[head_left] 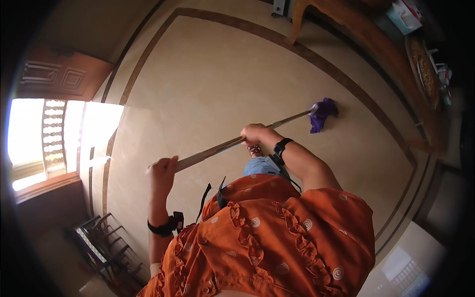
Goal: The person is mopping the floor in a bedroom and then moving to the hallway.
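Head view: holds the mop (222, 147) aslant above the floor (198, 89), with the left hand (162, 169) clenched round the thick grey end of the handle (190, 162) and the right hand (254, 134) wrapped round its shaft farther along. Rests the purple cloth (324, 115) of the mop on the floor, toward the upper-right edge and just short of the brown border strip (346, 82). Shows a wooden table (341, 20) along that edge, a wooden door (59, 76) at the left edge, and a black rack (89, 245) near the lower-left corner.
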A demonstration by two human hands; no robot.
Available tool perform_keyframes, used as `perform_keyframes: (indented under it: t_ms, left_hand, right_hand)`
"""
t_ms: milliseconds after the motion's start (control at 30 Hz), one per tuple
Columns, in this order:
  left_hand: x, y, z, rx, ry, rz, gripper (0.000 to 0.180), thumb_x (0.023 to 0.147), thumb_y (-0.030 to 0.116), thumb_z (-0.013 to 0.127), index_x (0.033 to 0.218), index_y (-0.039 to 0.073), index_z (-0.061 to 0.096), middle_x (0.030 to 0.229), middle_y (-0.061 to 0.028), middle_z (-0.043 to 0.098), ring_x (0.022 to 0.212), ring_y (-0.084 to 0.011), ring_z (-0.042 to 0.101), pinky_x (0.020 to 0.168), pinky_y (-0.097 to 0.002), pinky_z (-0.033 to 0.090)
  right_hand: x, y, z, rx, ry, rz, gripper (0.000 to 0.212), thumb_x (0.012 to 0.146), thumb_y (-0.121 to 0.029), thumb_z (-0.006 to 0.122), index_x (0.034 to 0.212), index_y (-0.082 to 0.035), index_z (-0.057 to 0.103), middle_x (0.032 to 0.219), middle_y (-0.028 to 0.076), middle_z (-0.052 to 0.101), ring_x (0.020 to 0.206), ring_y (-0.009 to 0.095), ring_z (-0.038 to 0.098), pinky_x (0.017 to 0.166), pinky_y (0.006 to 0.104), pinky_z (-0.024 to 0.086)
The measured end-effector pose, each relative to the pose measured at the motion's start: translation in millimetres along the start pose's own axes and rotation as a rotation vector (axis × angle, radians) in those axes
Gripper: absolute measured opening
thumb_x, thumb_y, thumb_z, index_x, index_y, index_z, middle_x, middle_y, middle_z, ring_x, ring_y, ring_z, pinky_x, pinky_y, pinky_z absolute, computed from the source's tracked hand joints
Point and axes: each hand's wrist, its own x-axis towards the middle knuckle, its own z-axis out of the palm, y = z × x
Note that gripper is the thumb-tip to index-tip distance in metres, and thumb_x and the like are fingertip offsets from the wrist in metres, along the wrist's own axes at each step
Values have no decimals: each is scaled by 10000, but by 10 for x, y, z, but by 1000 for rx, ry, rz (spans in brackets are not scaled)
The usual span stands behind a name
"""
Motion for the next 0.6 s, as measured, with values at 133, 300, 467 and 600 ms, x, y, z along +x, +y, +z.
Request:
perform_keyframes:
  t_ms: [133, 300, 467, 600]
  left_hand:
    - [-963, -645, -413, -64, 163, -217, 334, 852, 318, 672, 810, -12, 706, 578, -117, 611, 538, -191, 608, 548, -320, 469]
    - [-2521, -1502, -703, -260, 414, -447, 272, 859, 231, 704, 797, -33, 692, 554, -27, 584, 518, -78, 537, 491, -234, 406]
    - [-3823, -1671, -567, -340, 676, -607, 178, 838, 135, 733, 887, -30, 688, 635, -11, 604, 558, -58, 529, 509, -189, 387]
    - [-4207, -1509, -384, -309, 750, -667, 212, 813, 115, 760, 953, -23, 680, 697, 14, 597, 598, -38, 494, 526, -174, 365]
  right_hand:
    - [163, -987, 267, -119, -105, -175, 277, 785, -336, 640, 960, -133, 709, 963, 93, 694, 939, 291, 652, 794, 428, 522]
    - [368, -2334, 1075, -169, -213, -478, 263, 768, -332, 673, 919, -118, 700, 934, 98, 689, 928, 303, 643, 771, 437, 522]
    - [452, -3401, 2027, -204, -198, -739, 228, 764, -301, 681, 927, -145, 713, 1019, 100, 660, 1033, 289, 598, 860, 417, 493]
    - [430, -4062, 2571, -338, -14, -692, 282, 777, -271, 686, 1029, -144, 679, 1107, 90, 612, 1096, 257, 560, 986, 396, 399]
